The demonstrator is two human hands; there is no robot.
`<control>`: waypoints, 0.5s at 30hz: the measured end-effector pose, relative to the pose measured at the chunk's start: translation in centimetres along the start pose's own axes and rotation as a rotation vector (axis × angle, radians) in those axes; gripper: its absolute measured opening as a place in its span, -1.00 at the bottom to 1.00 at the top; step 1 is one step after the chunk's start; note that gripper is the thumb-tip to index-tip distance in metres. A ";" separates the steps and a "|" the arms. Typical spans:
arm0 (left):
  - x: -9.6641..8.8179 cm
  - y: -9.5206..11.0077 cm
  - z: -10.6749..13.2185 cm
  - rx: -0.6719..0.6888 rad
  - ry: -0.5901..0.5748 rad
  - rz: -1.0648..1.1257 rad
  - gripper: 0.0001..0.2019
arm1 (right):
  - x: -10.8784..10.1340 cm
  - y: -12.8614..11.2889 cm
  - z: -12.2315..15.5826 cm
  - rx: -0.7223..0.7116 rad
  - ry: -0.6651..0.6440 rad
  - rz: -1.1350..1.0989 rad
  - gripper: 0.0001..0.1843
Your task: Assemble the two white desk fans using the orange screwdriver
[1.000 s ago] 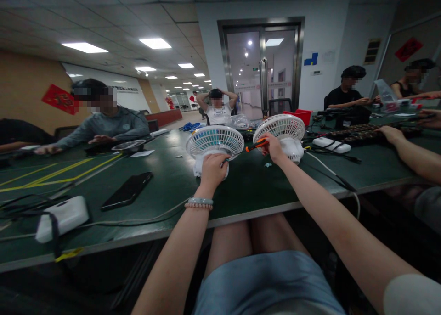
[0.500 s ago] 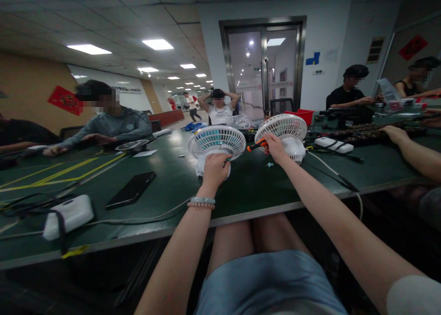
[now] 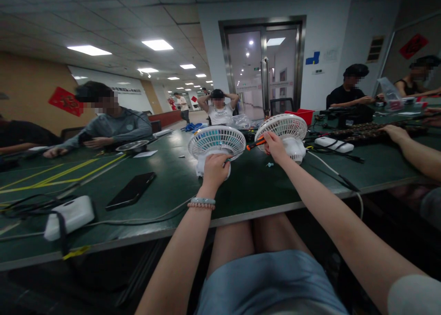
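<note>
Two white fans with round grilles stand side by side on the green table, tilted with their backs towards me. At the back of the left fan (image 3: 217,138), my left hand (image 3: 215,169) is closed, with a small teal piece (image 3: 228,160) showing at its fingertips. My right hand (image 3: 275,147) grips an orange-and-black screwdriver (image 3: 256,143) in front of the right fan (image 3: 283,124). The tool points left, towards the left fan, without clearly touching it. A similar small teal piece (image 3: 269,165) lies on the table below my right hand.
A black phone (image 3: 131,191) and a white power box (image 3: 69,217) with cables lie to the left. Another white box (image 3: 334,144) with a black cord is at the right. A red bin (image 3: 299,116) stands behind the fans. Several people sit around the table (image 3: 255,195).
My hands, the screwdriver and both fans hold nearly the same positions. A person at the left has shifted a hand slightly, and someone walking in the background has moved left.
</note>
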State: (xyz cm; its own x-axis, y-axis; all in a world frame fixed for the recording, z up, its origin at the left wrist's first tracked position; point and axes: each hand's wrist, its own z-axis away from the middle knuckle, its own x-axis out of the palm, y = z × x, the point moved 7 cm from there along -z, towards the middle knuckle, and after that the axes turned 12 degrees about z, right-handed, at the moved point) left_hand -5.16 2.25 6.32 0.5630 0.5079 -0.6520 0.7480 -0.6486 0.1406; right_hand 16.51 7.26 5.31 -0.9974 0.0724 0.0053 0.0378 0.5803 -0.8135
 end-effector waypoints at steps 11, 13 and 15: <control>0.0 0.0 0.1 0.010 -0.004 0.004 -0.74 | -0.1 0.1 -0.1 0.000 -0.002 -0.011 -0.62; 0.0 0.0 0.1 0.007 -0.010 0.003 -0.74 | 0.1 0.1 0.0 0.012 -0.030 -0.063 -0.66; 0.0 0.1 0.0 0.007 -0.012 0.000 -0.73 | 0.2 0.1 0.0 0.016 -0.045 -0.101 -0.68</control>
State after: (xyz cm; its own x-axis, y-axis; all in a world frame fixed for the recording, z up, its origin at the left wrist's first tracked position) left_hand -5.14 2.17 6.31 0.5586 0.5014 -0.6607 0.7457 -0.6524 0.1352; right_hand 16.30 7.31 5.21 -0.9978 -0.0227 0.0619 -0.0637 0.5695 -0.8195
